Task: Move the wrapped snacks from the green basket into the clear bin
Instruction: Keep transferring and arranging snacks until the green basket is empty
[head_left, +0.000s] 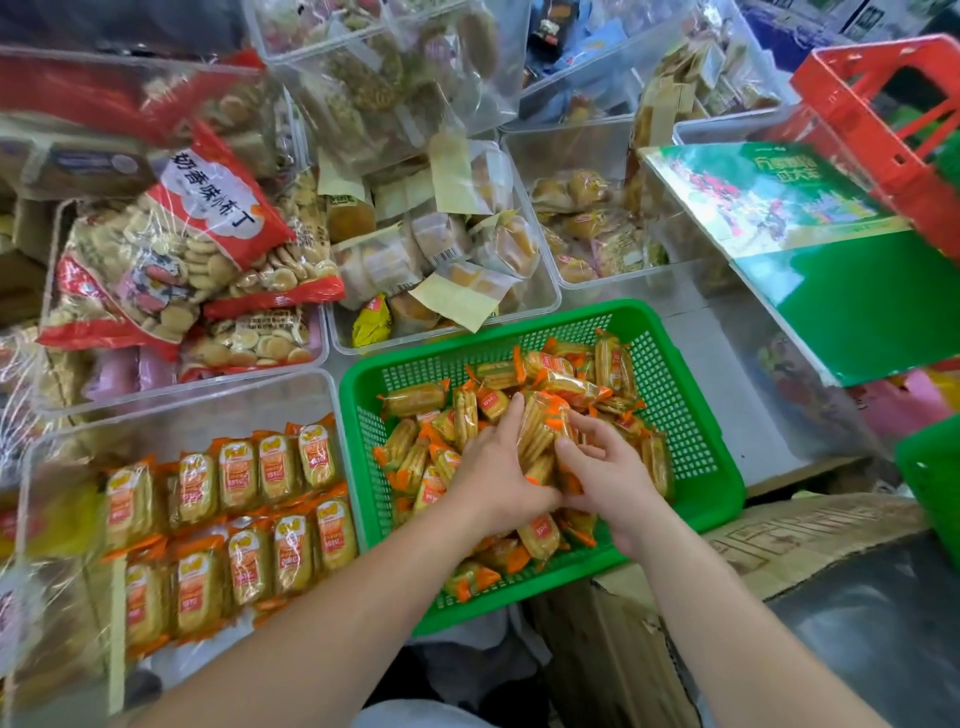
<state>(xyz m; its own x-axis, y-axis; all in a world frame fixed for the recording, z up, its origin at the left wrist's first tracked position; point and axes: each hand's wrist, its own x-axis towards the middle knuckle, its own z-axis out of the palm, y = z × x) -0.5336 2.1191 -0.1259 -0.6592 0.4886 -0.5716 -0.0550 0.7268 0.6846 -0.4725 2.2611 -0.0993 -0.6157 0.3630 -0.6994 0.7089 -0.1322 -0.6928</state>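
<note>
A green basket (696, 415) in the middle holds a heap of orange-wrapped snacks (571, 379). Both my hands are inside it, pressed together around a bunch of upright snack packs (540, 431). My left hand (493, 467) grips the bunch from the left with its fingers curled over the packs. From the right, my right hand (608, 473) holds the same bunch with bent fingers. To the left of the basket stands the clear bin (171, 410), with two neat rows of the same snacks (234, 514) standing in it.
Clear bins of biscuit bags (171, 260) and wrapped cakes (441, 244) stand behind. A green box (810, 249) leans at the right, with a red basket (893, 130) behind it. Cardboard (779, 540) lies under the green basket's near right edge.
</note>
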